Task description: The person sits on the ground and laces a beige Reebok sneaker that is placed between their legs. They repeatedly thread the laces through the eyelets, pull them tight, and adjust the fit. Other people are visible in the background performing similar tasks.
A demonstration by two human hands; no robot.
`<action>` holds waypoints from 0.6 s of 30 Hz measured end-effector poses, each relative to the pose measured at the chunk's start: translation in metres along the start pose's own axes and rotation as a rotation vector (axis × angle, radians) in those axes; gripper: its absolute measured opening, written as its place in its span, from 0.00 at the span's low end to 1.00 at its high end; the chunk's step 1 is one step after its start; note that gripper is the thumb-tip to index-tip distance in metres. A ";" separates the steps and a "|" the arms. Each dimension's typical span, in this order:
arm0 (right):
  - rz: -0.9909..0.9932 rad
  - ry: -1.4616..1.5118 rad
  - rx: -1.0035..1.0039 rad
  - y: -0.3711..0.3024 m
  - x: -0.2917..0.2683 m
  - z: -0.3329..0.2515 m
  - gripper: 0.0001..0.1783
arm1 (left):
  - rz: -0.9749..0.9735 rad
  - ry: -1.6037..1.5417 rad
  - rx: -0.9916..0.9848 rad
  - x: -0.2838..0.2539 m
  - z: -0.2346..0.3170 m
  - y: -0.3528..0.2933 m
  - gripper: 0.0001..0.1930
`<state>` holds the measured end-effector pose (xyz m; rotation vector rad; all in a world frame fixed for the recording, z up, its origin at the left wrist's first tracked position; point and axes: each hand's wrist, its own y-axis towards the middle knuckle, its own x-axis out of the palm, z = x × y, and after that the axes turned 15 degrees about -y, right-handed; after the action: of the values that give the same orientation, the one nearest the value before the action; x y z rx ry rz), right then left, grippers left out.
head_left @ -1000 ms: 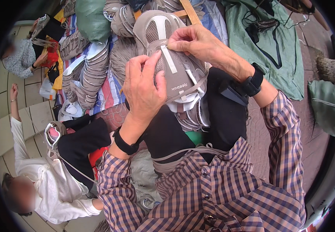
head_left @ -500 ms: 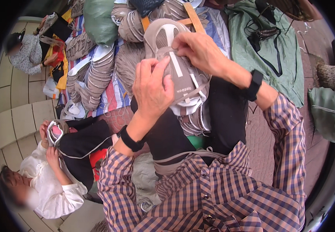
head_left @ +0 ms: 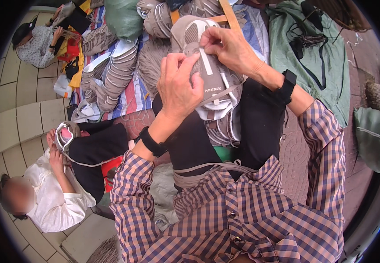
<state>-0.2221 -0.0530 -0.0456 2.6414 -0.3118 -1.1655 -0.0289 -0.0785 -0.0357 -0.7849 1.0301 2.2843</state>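
A taupe-and-white sneaker upper (head_left: pixel 210 81) lies over my knees, its toe pointing away from me. My right hand (head_left: pixel 229 47) is closed in a pinch at the lacing edge near the toe, on what appears to be a thin taupe shoelace; the pinched part is mostly covered by the fingertips. On the left side of the upper, my left hand (head_left: pixel 179 83) rests with its index finger against the lacing edge and its thumb apart. A length of taupe lace (head_left: pixel 226 91) trails across the heel end. Beneath it, more stacked uppers (head_left: pixel 225 128) show between my legs.
Stacks of similar uppers (head_left: pixel 119 72) lie on a striped sheet at the left, near a green sack (head_left: pixel 122 19). A wooden frame (head_left: pixel 230 16) stands beyond my hands. Green cloth (head_left: pixel 282 52) covers ground at the right. One co-worker (head_left: pixel 58 193) handles an upper (head_left: pixel 66 135); another person (head_left: pixel 34 46) sits farther off.
The view has shifted slightly, so the surroundings sit farther right. Both hands stay at the lacing edge; my right fingers are drawn together more tightly there.
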 end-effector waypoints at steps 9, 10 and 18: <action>-0.158 -0.423 -0.302 0.001 -0.019 0.009 0.08 | 0.001 -0.006 0.012 0.000 0.000 -0.003 0.22; -0.188 -0.422 -0.306 0.002 -0.019 0.008 0.08 | 0.003 -0.010 0.008 0.000 -0.001 -0.004 0.22; -0.269 -0.425 -0.377 0.002 -0.023 -0.001 0.05 | 0.028 -0.051 0.002 0.000 0.000 -0.009 0.23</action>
<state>-0.2368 -0.0477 -0.0283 2.1400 0.1866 -1.6821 -0.0234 -0.0734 -0.0404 -0.7113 1.0263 2.3148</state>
